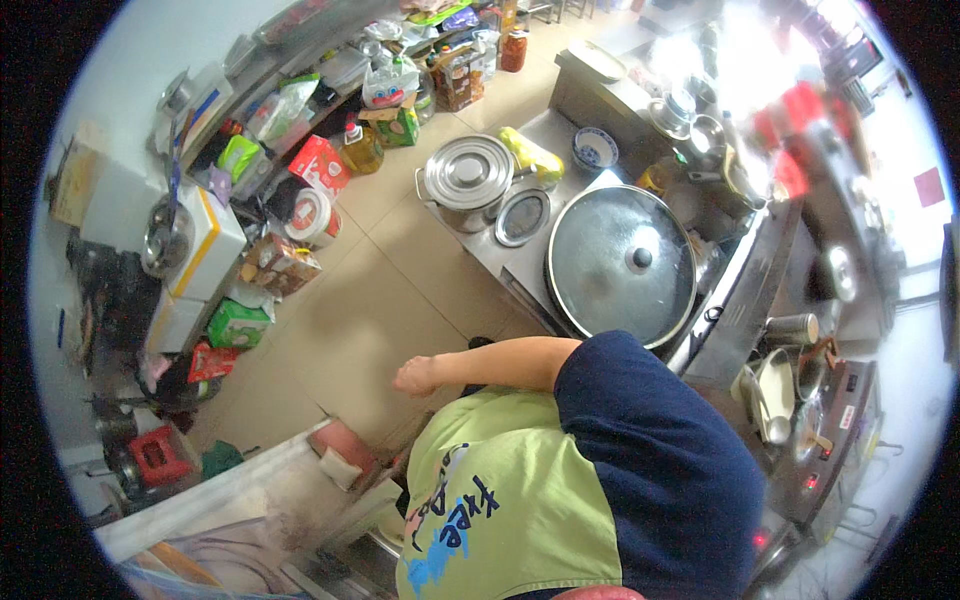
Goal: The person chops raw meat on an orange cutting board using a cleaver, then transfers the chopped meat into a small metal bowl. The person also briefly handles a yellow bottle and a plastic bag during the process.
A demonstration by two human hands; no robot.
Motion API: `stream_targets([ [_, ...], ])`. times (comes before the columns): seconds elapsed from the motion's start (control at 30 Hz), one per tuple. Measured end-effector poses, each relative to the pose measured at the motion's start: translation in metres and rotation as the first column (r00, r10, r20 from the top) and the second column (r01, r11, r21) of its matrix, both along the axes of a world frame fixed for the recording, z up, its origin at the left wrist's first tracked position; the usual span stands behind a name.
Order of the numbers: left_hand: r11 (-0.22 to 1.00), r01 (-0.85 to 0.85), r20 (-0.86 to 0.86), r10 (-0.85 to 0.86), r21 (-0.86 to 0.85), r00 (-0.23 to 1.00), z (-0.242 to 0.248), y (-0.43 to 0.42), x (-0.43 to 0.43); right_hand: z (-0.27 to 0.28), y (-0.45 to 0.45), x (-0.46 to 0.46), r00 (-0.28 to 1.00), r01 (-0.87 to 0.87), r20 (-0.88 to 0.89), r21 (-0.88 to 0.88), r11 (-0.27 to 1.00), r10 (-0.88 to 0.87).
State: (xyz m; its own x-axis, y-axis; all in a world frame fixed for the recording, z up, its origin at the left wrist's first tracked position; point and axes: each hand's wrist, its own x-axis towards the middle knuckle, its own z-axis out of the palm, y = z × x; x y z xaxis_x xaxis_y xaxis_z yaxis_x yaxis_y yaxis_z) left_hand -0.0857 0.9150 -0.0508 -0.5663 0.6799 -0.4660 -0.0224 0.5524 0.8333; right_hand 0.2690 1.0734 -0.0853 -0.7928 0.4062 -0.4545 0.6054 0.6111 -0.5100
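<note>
My right hand (417, 376) is held in front of my light green shirt, over the tiled floor. Its fingers look curled in, and nothing shows in them. The bare forearm crosses from the dark blue sleeve at the right. My left hand is out of view. Beyond the arm, a large round glass lid (600, 247) with a black knob covers a wide pan on the steel counter (517, 259). Farther along sit a lidded steel pot (470, 171) and a small round lid (523, 217). A blue-and-white bowl (595, 148) and a yellow plastic package (531, 154) lie behind them.
Tiled floor (360, 300) stretches between the counter and crowded shelving on the left. An oil bottle (362, 150), a white bucket (312, 216) and several boxes stand along that side. At the right, a cooking unit (844, 420) shows red lights beside pans and a steel cup (793, 328).
</note>
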Motion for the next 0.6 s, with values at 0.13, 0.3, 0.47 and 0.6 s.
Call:
stream_targets([
  [0.13,1.0,0.024,-0.069,-0.024,0.004,0.997,0.024,0.035,0.011,0.005,0.024,0.022,0.996,0.08,-0.046,-0.03,0.996,-0.081],
  [0.3,0.992,0.129,-0.169,-0.126,0.006,0.978,0.055,0.1,0.025,0.003,0.042,0.051,0.992,0.059,-0.111,-0.009,0.998,-0.06],
  [0.47,0.914,0.406,-0.226,-0.394,0.008,0.891,0.068,0.214,0.074,0.003,0.053,0.094,0.947,0.254,-0.199,-0.014,0.967,-0.251],
  [0.6,0.744,0.667,-0.202,-0.657,-0.024,0.726,0.057,0.302,0.141,0.002,0.05,0.139,0.861,0.474,-0.187,-0.039,0.879,-0.473],
])
